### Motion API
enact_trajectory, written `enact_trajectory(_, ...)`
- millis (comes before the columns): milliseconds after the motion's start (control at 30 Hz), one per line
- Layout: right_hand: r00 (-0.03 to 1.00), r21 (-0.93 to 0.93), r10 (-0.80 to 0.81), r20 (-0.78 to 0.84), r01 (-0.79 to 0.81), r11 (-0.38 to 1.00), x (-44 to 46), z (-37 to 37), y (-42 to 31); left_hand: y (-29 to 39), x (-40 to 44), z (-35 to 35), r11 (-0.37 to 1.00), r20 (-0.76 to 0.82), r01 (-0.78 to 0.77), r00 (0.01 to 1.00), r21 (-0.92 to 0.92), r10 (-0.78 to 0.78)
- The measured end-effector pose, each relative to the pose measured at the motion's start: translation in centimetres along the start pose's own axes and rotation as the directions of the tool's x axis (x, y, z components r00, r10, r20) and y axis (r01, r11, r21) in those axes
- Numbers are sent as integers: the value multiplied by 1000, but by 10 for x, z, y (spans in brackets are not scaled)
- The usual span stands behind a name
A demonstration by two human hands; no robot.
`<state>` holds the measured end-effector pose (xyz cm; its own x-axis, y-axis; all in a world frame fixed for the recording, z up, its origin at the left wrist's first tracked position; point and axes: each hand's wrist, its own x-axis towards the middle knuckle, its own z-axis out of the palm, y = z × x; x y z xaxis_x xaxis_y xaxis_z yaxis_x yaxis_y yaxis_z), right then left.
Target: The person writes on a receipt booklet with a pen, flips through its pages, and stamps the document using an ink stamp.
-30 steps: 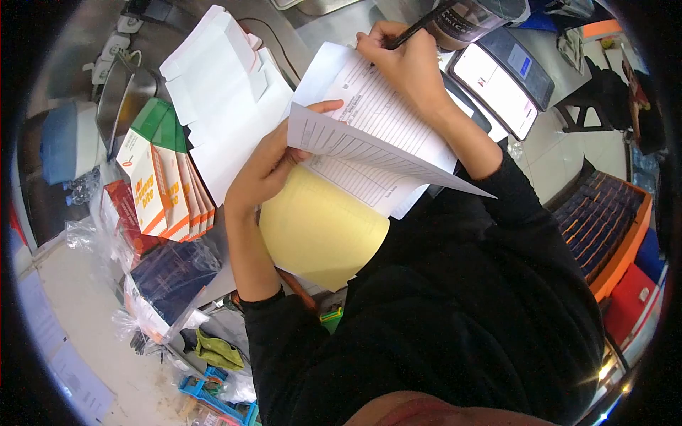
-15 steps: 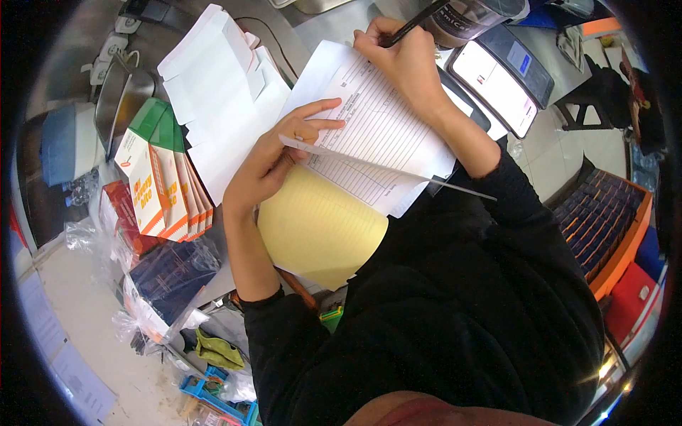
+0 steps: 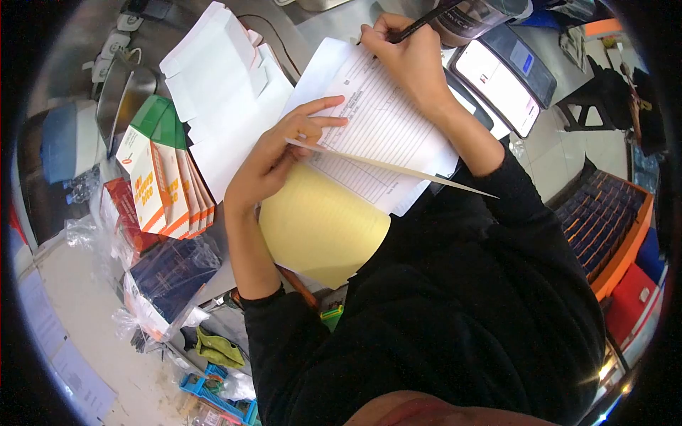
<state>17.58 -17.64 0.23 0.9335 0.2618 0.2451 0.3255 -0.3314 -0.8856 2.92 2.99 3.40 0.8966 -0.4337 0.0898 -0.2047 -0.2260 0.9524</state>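
Observation:
My right hand (image 3: 415, 60) grips a black pen (image 3: 426, 21), its fingers closed near the top edge of a lined, printed form (image 3: 383, 106). My left hand (image 3: 273, 156) lies at the form's left edge, with two fingers stretched over the paper. Its other fingers are bent around the edge of a lifted sheet (image 3: 398, 170), which stands up across the form. Below that hand spreads a yellow lined sheet (image 3: 323, 224), slightly curled. The pen's tip is partly hidden by my fingers.
Flat white cardboard (image 3: 220, 92) and orange-and-white folded boxes (image 3: 156, 181) lie to the left. A phone (image 3: 497, 82) and a dark cup (image 3: 472, 21) are at the upper right. An orange crate (image 3: 621, 245) stands lower right, a blue basket (image 3: 217, 390) lower left.
My right hand and the pen have shifted slightly right along the form. The lifted sheet has tilted a little, showing more yellow. My left hand stays nearly in place.

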Motion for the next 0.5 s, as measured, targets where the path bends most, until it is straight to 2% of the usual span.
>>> enact_trajectory(133, 997, -5, -42, -68, 42, 999, -1, 0, -5, 1, 0, 3, 1000, -15, 0, 1000, 6, 1)
enact_trajectory(233, 999, 21, -4, -39, 4, 1000, 0, 0, 0, 1, 2, 2, 998, -15, -32, 999, 48, 33)
enact_trajectory(433, 997, -29, -45, -58, 43, 999, -1, 1, -1, 1, 1, 1, 997, 3, -38, 999, 63, 38)
enact_trajectory(500, 998, -7, 46, -40, -47, 999, 0, -1, -4, 2, 1, 2, 997, 4, -20, 1000, 78, 20)
